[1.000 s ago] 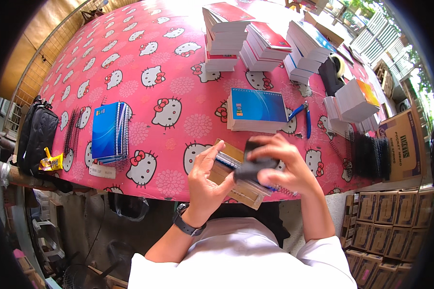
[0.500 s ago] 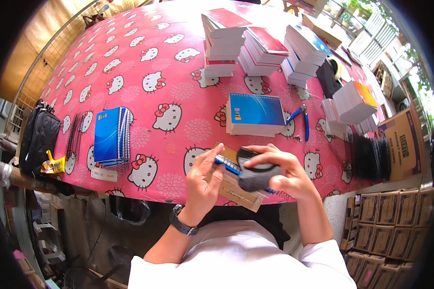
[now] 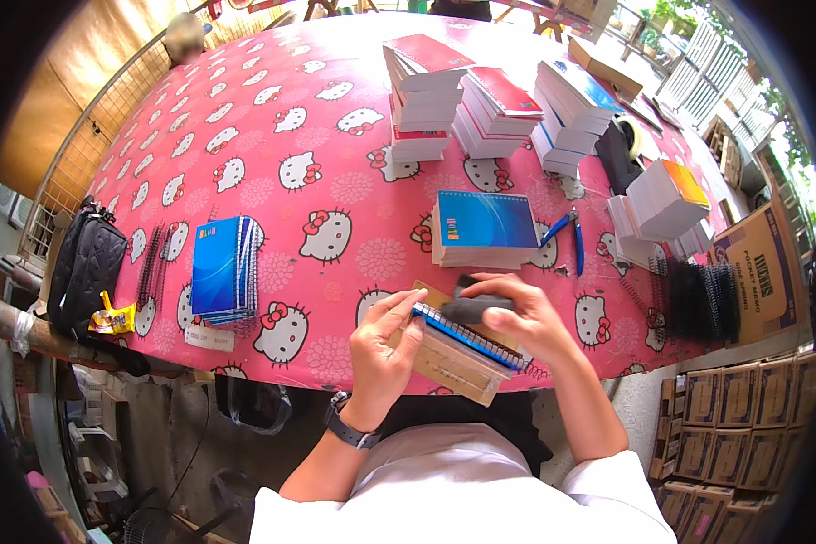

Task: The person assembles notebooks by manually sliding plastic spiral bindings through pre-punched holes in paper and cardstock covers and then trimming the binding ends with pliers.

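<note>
My left hand (image 3: 385, 349), with a dark watch at the wrist, pinches the upper left end of a blue spiral notebook (image 3: 470, 339). The notebook is tilted at the near table edge, its dark coil running diagonally down to the right. A loose end of coil (image 3: 537, 371) sticks out past its lower right end. Below the notebook is a brown board (image 3: 449, 369) with tape on it. My right hand (image 3: 539, 317) grips a dark grey, block-like object (image 3: 476, 306) just beyond the coil. What that object is, I cannot make out.
Blue spiral notebooks (image 3: 222, 270) lie at left beside a black bag (image 3: 86, 267) and yellow packet (image 3: 112, 317). A blue-covered pad stack (image 3: 485, 220) and blue-handled pliers (image 3: 568, 238) lie ahead. Tall pad stacks (image 3: 426, 100) stand farther back. Black coils (image 3: 698, 299) and a carton (image 3: 757, 267) are at right.
My right hand has drawn the dark grey object up and away from the notebook's spine, so more of the coil shows. My left hand keeps its hold. The whole view has shifted slightly.
</note>
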Tool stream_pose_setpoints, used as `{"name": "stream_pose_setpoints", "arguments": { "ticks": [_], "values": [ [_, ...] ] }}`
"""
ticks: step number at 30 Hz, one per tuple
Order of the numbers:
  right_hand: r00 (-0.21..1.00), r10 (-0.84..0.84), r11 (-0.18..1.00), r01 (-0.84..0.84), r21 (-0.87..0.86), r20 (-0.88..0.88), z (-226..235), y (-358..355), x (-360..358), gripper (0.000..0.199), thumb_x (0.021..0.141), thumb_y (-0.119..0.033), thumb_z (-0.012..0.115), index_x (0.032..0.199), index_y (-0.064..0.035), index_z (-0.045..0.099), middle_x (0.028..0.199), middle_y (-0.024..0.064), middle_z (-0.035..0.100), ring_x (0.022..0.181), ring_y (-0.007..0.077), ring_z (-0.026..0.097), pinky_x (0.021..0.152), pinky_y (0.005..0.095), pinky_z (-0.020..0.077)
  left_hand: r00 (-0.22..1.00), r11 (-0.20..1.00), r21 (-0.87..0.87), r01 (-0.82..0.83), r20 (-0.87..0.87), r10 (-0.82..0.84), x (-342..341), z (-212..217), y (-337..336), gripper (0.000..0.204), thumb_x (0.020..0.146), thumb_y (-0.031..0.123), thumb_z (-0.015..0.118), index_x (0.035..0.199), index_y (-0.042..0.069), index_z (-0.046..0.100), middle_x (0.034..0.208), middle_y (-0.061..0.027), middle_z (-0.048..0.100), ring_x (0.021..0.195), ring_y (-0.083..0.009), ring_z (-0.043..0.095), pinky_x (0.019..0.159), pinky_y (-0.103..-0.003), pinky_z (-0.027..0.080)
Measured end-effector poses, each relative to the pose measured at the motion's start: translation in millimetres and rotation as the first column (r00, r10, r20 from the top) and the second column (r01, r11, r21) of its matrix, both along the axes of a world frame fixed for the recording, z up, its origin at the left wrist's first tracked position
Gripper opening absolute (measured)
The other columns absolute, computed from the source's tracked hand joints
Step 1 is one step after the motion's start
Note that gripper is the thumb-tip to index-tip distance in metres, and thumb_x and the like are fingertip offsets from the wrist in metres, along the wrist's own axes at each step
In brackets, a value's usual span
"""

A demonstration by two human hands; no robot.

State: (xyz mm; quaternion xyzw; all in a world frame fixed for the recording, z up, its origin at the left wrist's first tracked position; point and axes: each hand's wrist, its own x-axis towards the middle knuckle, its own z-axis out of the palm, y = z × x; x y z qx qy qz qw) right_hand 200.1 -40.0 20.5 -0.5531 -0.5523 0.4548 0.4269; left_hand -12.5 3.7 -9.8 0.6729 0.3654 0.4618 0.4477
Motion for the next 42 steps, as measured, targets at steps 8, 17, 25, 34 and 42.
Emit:
{"name": "stream_pose_setpoints", "arguments": {
  "ticks": [8, 17, 25, 34, 42],
  "values": [
    [0.481, -0.412, 0.906, 0.309, 0.290, 0.774, -24, -83, 72, 0.063, 0.066, -0.043, 0.081, 0.114, -0.0060, 0.064, 0.139, 0.0176, 0.047, 0.128, 0.0347, 0.041, 0.104, 0.0451, 0.0348, 0.956, 0.952, 0.097, 0.291, 0.001, -0.293, 4, 34, 15, 0.025, 0.078, -0.003, 0.070, 0.101, 0.006, 0.073, 0.097, -0.0077, 0.066, 0.088, -0.0161, 0.063, 0.077, -0.028, 0.051],
    [0.920, -0.359, 0.803, 0.219, 0.555, 0.157, 37, -53, -25, 0.028, 0.075, -0.006, 0.078, 0.099, -0.0043, 0.064, 0.095, 0.0090, 0.065, 0.085, 0.0207, 0.064, 0.067, 0.0286, 0.0520, 0.917, 0.904, 0.159, 0.396, -0.032, -0.397, 32, 65, 7, 0.019, 0.072, 0.000, 0.075, 0.090, 0.007, 0.072, 0.086, -0.0063, 0.070, 0.082, -0.0205, 0.063, 0.075, -0.031, 0.050],
    [0.871, -0.460, 0.743, 0.271, 0.612, 0.173, 33, -49, -37, 0.027, 0.078, 0.002, 0.072, 0.103, -0.0019, 0.063, 0.091, 0.0097, 0.066, 0.082, 0.0232, 0.064, 0.067, 0.0315, 0.0528, 0.914, 0.924, -0.080, 0.374, 0.197, -0.354, 30, 49, 3, 0.017, 0.074, 0.000, 0.076, 0.089, 0.004, 0.071, 0.086, -0.0058, 0.071, 0.081, -0.0163, 0.064, 0.075, -0.029, 0.049],
    [0.859, -0.469, 0.743, 0.257, 0.618, 0.206, 34, -48, -35, 0.024, 0.076, -0.005, 0.077, 0.096, -0.0029, 0.063, 0.088, 0.0094, 0.065, 0.078, 0.0229, 0.061, 0.065, 0.0312, 0.0511, 0.930, 0.927, 0.157, 0.341, 0.086, -0.357, 34, 47, 5, 0.018, 0.072, 0.000, 0.076, 0.089, 0.006, 0.072, 0.086, -0.0055, 0.071, 0.081, -0.0176, 0.065, 0.074, -0.029, 0.049],
    [0.839, -0.442, 0.772, 0.174, 0.612, 0.319, 42, -47, -33, 0.026, 0.073, -0.012, 0.080, 0.084, -0.0028, 0.059, 0.075, 0.0087, 0.056, 0.067, 0.0208, 0.057, 0.058, 0.0300, 0.0473, 0.878, 0.852, 0.321, 0.413, 0.109, -0.467, 33, 55, 7, 0.016, 0.074, 0.001, 0.074, 0.088, 0.006, 0.069, 0.085, -0.0049, 0.069, 0.080, -0.0200, 0.065, 0.072, -0.030, 0.051]
  ]
}}
